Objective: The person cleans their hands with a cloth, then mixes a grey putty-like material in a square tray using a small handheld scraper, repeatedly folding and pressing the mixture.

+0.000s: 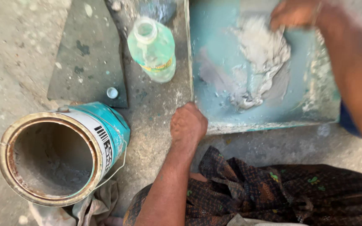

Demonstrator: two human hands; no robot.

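Note:
My left hand [188, 124] is curled shut and grips the near left corner of a flat teal board [214, 62] lying on the ground. A mound of grey-white paste [260, 58] sits on the board. My right hand [292, 14] is blurred at the far edge of the paste, fingers closed and touching it; whether it holds a tool is hidden. An open green plastic bottle [152, 48] stands just left of the board.
A large teal-and-white tin can [59, 155], open and lined with grey residue, stands at the left on a rag. A small bottle cap [112, 92] lies on a dark slab [84, 54]. Dark patterned cloth [273, 192] covers my lap below.

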